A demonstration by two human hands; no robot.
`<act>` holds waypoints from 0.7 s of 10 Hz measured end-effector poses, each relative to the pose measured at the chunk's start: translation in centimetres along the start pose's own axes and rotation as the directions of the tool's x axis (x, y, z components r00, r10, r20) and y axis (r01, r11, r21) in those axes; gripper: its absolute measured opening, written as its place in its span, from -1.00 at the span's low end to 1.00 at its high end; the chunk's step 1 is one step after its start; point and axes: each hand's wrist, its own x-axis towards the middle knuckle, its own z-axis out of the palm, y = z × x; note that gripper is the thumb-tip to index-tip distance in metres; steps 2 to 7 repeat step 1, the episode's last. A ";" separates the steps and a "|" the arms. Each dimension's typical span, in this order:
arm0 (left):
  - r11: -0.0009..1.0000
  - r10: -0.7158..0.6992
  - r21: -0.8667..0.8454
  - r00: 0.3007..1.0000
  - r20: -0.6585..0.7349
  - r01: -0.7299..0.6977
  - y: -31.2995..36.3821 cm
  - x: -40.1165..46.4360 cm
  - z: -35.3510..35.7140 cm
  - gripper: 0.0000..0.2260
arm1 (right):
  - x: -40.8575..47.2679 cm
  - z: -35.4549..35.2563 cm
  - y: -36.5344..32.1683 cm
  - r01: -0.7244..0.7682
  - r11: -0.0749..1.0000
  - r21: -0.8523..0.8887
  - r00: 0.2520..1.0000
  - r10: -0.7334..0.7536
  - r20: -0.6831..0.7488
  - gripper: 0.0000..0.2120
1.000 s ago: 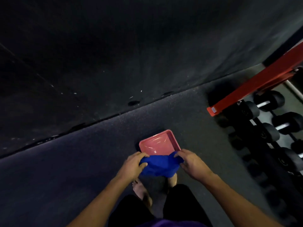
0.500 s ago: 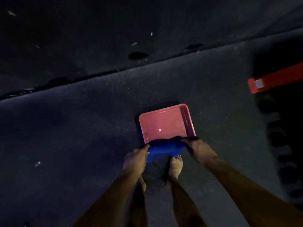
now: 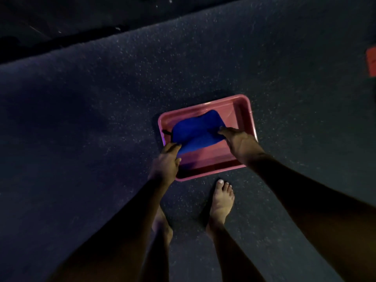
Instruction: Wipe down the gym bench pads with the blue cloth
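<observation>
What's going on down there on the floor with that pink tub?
A barefoot person is bending over a pink tray that sits on the dark speckled floor mat. Both hands hold a blue cloth spread inside it: the left hand grips the near left corner, and the right hand pinches the right edge. No gym bench is in view, so no pad is being wiped at this moment.

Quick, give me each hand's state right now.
Left hand: grips the near left edge of the blue cloth.
Right hand: pinches the cloth's right edge, over the pink tray.
</observation>
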 end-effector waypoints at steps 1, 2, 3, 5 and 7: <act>0.999 -0.051 0.019 0.987 0.154 0.049 -2.3 -0.7 3.7 -0.60 | -2.8 3.5 1.3 0.056 0.989 -0.135 0.977 -0.027 0.211 -0.42; 0.999 -0.051 0.019 0.987 0.154 0.049 -2.3 -0.7 3.7 -0.60 | -2.8 3.5 1.3 0.056 0.989 -0.135 0.977 -0.027 0.211 -0.42; 0.999 -0.051 0.019 0.987 0.154 0.049 -2.3 -0.7 3.7 -0.60 | -2.8 3.5 1.3 0.056 0.989 -0.135 0.977 -0.027 0.211 -0.42; 0.999 -0.051 0.019 0.987 0.154 0.049 -2.3 -0.7 3.7 -0.60 | -2.8 3.5 1.3 0.056 0.989 -0.135 0.977 -0.027 0.211 -0.42; 0.999 -0.051 0.019 0.987 0.154 0.049 -2.3 -0.7 3.7 -0.60 | -2.8 3.5 1.3 0.056 0.989 -0.135 0.977 -0.027 0.211 -0.42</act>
